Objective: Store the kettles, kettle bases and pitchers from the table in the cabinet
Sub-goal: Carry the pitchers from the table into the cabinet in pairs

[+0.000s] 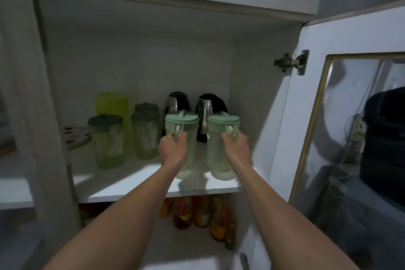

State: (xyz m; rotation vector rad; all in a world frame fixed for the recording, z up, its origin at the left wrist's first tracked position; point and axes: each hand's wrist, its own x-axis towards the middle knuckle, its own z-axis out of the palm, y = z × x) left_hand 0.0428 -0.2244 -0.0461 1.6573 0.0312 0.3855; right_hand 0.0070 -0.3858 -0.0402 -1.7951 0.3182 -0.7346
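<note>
Both arms reach into an open cabinet. My left hand grips the handle of a pale green lidded pitcher that stands on the white shelf. My right hand grips the handle of a second matching pitcher beside it, near the shelf's right front. Behind them stand two steel kettles with black tops, one on the left and one on the right. To the left, further lidded pitchers and a tall yellow-green container fill the shelf.
The glass-paned cabinet door hangs open on the right, its hinge by the side wall. A patterned plate leans at the shelf's far left. Several bottles stand on the lower shelf.
</note>
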